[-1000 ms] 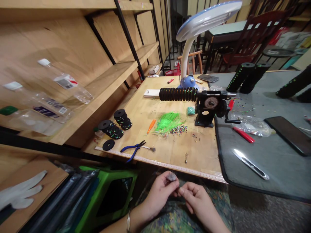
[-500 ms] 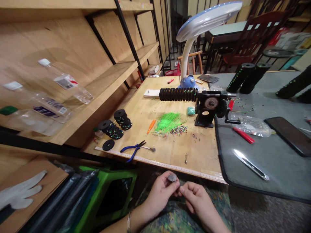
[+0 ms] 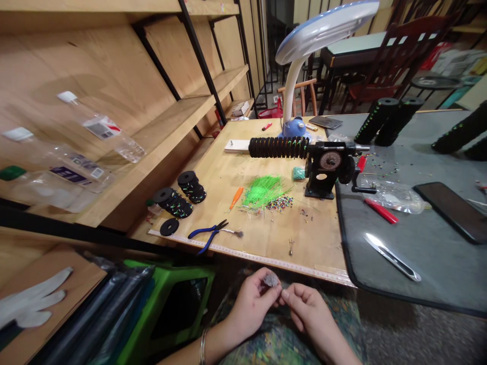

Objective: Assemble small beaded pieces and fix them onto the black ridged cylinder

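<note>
My left hand (image 3: 253,301) is closed around a small grey tufted bundle (image 3: 271,280), which shows between thumb and forefinger. Beside it, my right hand (image 3: 306,306) is pinched, its fingertips meeting those of the left; whatever they grip is too small to make out. Both hands are over my lap, just below the table's front edge. Beyond them lie a tiny metal piece with thin prongs (image 3: 291,247), blue-handled pliers (image 3: 209,234), an orange-handled tool (image 3: 236,198), a heap of green strands (image 3: 264,191) and multicoloured beads (image 3: 279,203).
A hand-cranked black machine (image 3: 323,170) carries a row of black discs (image 3: 279,147), below a desk lamp (image 3: 327,33). Stacked black spools (image 3: 173,202) stand left. On the grey mat (image 3: 365,243) lie a utility knife (image 3: 393,257), a red-handled tool (image 3: 381,211) and a phone (image 3: 451,212).
The grey bundle has turned slightly in my left hand. Both hands otherwise keep almost the same place, and the things on the table have not moved.
</note>
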Available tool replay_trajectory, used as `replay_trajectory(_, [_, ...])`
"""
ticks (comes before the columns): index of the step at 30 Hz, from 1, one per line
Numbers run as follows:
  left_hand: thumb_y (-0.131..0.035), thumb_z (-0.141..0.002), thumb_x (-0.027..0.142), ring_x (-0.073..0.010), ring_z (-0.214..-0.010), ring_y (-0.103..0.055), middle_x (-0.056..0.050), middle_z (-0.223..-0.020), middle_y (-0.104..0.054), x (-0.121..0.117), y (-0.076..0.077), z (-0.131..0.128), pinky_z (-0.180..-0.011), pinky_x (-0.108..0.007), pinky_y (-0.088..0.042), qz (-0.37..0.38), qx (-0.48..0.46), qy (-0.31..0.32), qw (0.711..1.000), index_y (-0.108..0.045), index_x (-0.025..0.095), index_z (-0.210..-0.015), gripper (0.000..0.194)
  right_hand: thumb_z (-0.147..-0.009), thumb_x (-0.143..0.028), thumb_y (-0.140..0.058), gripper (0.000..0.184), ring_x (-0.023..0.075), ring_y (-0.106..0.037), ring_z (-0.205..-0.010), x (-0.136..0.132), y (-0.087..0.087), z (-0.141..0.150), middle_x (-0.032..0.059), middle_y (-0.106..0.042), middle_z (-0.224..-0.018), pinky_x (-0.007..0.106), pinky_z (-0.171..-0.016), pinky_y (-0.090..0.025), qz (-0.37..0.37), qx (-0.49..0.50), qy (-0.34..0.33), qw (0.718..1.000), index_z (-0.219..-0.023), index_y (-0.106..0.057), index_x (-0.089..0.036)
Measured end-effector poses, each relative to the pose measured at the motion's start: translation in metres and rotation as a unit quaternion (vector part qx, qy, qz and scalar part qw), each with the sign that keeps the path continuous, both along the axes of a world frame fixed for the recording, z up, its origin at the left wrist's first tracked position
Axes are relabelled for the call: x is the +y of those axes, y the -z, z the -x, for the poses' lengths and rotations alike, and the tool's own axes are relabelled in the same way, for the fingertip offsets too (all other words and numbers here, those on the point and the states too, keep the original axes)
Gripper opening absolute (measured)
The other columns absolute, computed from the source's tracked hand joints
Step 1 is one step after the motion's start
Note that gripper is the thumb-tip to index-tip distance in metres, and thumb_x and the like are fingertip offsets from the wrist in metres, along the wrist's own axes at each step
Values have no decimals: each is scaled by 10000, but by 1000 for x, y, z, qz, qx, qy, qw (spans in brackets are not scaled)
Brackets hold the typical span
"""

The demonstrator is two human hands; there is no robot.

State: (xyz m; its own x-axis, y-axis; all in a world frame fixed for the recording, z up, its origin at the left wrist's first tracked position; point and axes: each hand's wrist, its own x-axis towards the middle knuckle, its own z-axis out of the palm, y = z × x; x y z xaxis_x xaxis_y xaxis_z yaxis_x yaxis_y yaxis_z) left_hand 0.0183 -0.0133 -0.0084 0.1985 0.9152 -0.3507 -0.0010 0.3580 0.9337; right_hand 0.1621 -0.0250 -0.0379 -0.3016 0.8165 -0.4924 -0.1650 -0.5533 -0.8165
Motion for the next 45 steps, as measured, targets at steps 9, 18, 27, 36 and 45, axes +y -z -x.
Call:
replay_trajectory(9, [-590,-807,195,-150,-666,-542,-14,-689,-582,-4,3,4,-638,-242,-432,-80,89,26,993,-572,165,-729,86,-708,-686,-611,504,49,-224,-314,-2,6,-1,-118,-363,-326,186,-366,-142,-38,-34,13,999,-643,-527,-194])
replay_trajectory(18, [-564,-796,140,-142,-656,-524,-11,-684,-582,-4,2,5,-616,-229,-398,-97,139,51,984,-584,160,-731,71,-761,-639,-594,458,57,-271,-320,-4,8,-2,-119,-351,-363,181,-355,-179,-73,-63,40,995,-687,-550,-189])
replay_trajectory(27, [-569,-809,199,-158,-634,-568,-10,-651,-576,-4,2,3,-603,-250,-441,-21,69,46,996,-539,170,-727,92,-669,-696,-640,515,49,-252,-336,2,-3,-4,-121,-321,-414,185,-356,-157,-52,-59,88,993,-669,-528,-193])
replay_trajectory(36, [-516,-724,71,-138,-616,-538,4,-643,-579,-5,9,6,-601,-234,-414,-64,112,59,990,-568,159,-750,105,-767,-628,-591,446,72,-252,-408,-2,4,-7,-103,-311,-479,202,-386,-182,-105,-93,91,986,-676,-528,-196])
replay_trajectory(45, [-575,-767,179,-116,-572,-456,12,-622,-546,-3,3,1,-552,-217,-364,-81,159,49,983,-625,136,-742,71,-851,-443,-560,288,122,-401,-556,-2,3,-8,-43,-461,-608,230,-519,-329,-178,-129,46,974,-720,-583,-188])
